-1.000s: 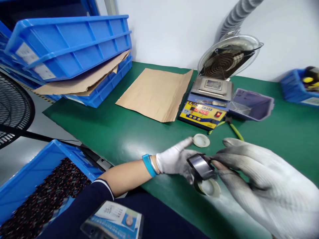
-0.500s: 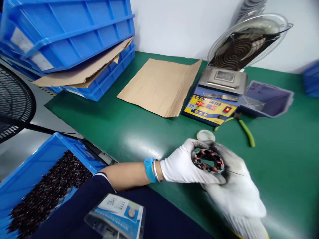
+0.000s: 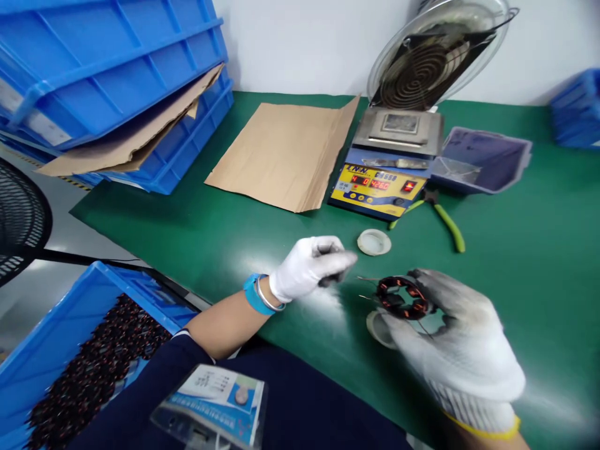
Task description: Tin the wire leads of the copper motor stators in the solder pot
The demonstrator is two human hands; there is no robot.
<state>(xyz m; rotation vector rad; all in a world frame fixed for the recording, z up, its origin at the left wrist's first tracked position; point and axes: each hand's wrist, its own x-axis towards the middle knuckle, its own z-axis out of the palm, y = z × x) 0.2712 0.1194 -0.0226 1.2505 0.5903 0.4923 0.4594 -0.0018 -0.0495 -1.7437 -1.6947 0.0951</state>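
In my gloved right hand [image 3: 462, 337] is a small motor stator [image 3: 403, 298], a black ring with copper coils, gripped at its right side between thumb and fingers. Thin wire leads stick out from its left side, and another wire points down. My gloved left hand [image 3: 312, 265] hovers left of the stator, apart from it, with its fingers curled together and nothing visible in them. A round white lid or shallow dish [image 3: 374, 242] lies just above the stator. Another small round dish [image 3: 380, 329] is partly hidden by my right hand.
Behind stand a yellow-fronted heating unit [image 3: 375, 190], green-handled cutters [image 3: 447, 222], a purple bin [image 3: 487, 159] and a cardboard sheet [image 3: 281, 156]. Stacked blue crates [image 3: 117, 56] rise at left. Below them, a blue crate [image 3: 94, 281] holds many dark, copper-flecked parts. A fan [image 3: 21, 212] stands far left.
My left hand has let go of the stator and moved left. My right hand keeps hold of it, now with wire leads showing. The view has shifted slightly, and the unit's red digits differ.
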